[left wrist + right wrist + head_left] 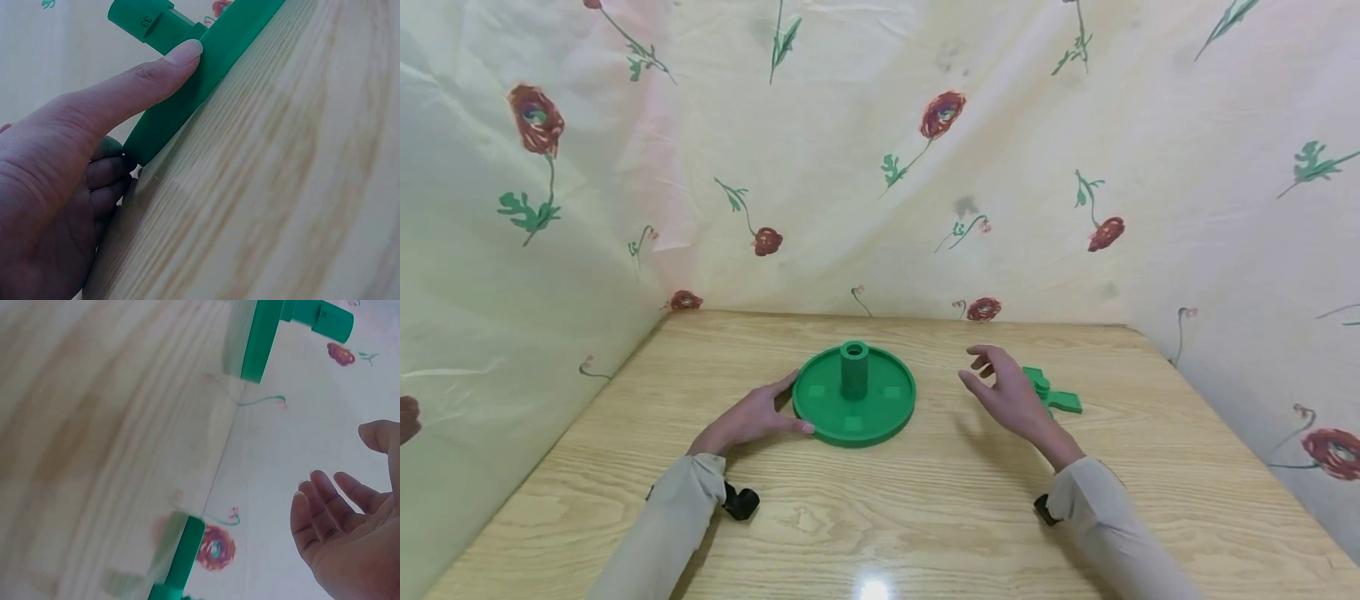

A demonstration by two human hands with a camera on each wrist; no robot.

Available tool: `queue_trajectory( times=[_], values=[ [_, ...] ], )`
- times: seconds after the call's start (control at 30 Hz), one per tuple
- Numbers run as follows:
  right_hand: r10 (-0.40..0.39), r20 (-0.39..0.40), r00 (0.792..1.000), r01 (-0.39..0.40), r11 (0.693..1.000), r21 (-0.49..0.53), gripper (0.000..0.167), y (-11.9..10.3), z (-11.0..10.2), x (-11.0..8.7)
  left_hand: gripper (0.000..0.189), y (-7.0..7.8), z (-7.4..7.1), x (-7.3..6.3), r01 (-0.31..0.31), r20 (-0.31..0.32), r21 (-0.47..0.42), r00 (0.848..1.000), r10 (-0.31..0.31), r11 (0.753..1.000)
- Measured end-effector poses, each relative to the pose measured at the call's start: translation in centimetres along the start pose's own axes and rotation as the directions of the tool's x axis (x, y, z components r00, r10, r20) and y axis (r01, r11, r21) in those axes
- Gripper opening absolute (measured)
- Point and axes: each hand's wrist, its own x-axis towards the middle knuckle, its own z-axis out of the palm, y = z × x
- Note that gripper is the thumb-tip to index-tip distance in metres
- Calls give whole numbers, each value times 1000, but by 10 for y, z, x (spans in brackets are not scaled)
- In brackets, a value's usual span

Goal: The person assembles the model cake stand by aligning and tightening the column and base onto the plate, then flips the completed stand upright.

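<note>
A green round tray (880, 412) with a raised rim and an upright hollow post (854, 375) at its centre lies flat on the table. My left hand (763, 414) holds the tray's left side, thumb along the near rim and fingers round the far-left edge. The left wrist view shows the thumb (150, 81) against the rim and the number 33 on the post. To the right, my right hand (1009, 392) hovers with loosely bent fingers and nothing in them. Beside and partly behind it lies a flat green piece (1064, 402) with arms and a round hub.
The wood-grain table (865, 517) ends at a flower-printed cloth (835, 167) hung along the back and both sides. Bare wood lies between the tray and the right hand. A black wrist camera (741, 503) is strapped on the left sleeve.
</note>
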Motion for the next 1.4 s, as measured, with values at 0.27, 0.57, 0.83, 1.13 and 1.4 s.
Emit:
queue_trajectory(
  times=[0.27, 0.57, 0.83, 1.13, 1.4],
  values=[
    [33, -20, 999, -34, 999, -28, 46, 14, -23, -10, 116, 1, 0, 1, -4, 1, 6, 1000, 4, 1000],
    [57, -50, 997, -59, 997, -45, 46, 27, -47, -23, 117, -1, -1, 1, 5, 2, -1, 1000, -5, 1000],
    [52, -72, 996, -58, 994, -89, 46, 46, -61, -33, 116, 0, 0, 1, -6, 2, -8, 1000, 6, 1000],
    [43, -46, 998, -50, 988, -148, 45, 67, -81, -42, 116, -2, 1, -1, -18, -2, -18, 1000, 18, 1000],
    [60, -18, 998, -62, 982, -178, 42, 84, -91, -49, 116, 0, 1, 0, 12, -1, -11, 1000, -12, 1000]
  ],
)
